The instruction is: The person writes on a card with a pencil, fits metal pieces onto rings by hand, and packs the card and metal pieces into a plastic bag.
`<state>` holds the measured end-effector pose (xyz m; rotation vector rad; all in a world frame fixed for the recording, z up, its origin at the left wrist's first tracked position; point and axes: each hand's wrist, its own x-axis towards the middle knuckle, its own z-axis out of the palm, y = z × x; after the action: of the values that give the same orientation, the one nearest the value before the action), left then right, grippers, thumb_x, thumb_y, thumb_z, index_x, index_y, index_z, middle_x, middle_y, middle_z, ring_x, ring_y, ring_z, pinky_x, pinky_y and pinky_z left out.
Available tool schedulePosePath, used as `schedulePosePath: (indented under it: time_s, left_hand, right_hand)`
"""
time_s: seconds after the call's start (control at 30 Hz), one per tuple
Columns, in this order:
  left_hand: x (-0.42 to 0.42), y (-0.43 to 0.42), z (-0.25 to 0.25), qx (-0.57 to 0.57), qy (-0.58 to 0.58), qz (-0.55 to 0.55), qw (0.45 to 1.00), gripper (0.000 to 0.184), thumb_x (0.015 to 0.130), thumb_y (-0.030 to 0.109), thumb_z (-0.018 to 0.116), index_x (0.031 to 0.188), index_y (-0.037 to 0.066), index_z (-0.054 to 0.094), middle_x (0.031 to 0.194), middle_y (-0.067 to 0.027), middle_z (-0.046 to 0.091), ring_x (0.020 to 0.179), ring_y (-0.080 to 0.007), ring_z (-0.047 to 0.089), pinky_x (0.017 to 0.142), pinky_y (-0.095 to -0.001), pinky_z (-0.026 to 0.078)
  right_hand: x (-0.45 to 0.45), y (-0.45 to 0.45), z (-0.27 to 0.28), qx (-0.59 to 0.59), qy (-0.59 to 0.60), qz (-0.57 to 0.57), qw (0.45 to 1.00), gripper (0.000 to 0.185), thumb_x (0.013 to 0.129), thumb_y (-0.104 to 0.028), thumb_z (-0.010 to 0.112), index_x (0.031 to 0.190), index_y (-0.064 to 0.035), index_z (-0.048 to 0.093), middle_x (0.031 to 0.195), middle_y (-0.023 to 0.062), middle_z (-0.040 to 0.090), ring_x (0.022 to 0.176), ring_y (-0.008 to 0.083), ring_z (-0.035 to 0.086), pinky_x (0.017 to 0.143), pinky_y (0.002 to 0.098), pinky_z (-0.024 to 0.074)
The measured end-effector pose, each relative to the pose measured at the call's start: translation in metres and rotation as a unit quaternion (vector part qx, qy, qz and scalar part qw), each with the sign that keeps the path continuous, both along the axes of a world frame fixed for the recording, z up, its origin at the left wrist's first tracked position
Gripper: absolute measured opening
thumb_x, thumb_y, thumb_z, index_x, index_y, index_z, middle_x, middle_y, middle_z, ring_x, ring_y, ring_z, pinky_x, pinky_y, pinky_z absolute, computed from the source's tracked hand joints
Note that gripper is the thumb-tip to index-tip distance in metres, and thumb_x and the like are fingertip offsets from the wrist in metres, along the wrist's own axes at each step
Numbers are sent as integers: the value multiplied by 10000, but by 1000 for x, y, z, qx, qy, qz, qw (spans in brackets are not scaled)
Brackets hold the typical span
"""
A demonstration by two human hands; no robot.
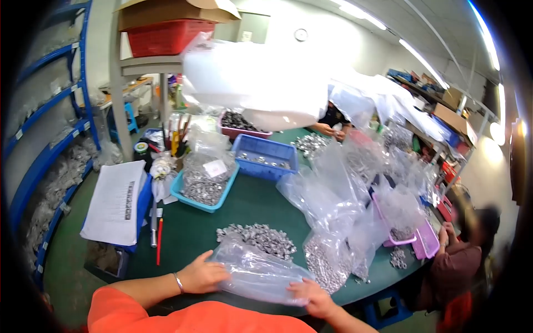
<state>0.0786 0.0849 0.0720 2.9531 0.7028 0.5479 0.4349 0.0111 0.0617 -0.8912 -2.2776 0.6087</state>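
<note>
Across the green worktop (191, 236), at its near edge, a clear plastic bag (258, 273), lying flat and wrinkled between both hands and touching a heap of small metal parts (266, 240) just beyond. At the bag's left end, left hand (203, 276) with grip open, thumb raised apart from the fingers, fingertips touching the plastic. At its right end, right hand (313, 297) with grip open, fingers loosely spread over the film.
</note>
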Motion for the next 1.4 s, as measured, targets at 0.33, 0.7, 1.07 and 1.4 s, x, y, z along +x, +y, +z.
schedulePosePath:
  time_s: [0.33,0.7,1.07,1.4]
  left_hand:
    - [29,38,53,-97,-423,143,890,185,645,25,728,777,43,599,724,-71,621,674,-188,621,659,-273,497]
    - [89,47,-79,-111,-42,321,940,764,788,443,566,1348,27,257,1428,-199,157,1326,-383,112,1020,-590,96]
    - [88,52,-79,-164,-44,317,933,741,812,501,494,1373,85,248,1438,-187,130,1331,-368,99,1039,-559,86]
    - [91,49,-67,-166,-63,322,930,709,764,391,592,1330,61,321,1424,-200,168,1315,-386,148,1039,-548,125]
  right_hand:
    - [20,17,113,-125,237,-188,945,131,811,-73,615,887,31,635,834,81,674,684,137,630,614,270,499]
    - [45,108,359,516,239,-317,759,253,929,-149,466,1103,2,570,881,103,642,779,122,588,708,237,463]
    - [-103,334,412,622,-186,-415,637,334,824,-47,429,1094,-169,582,973,60,641,874,234,611,795,404,428]
    - [-97,318,403,339,12,-151,929,353,867,-313,496,970,-1,624,901,149,648,843,241,622,740,349,493]
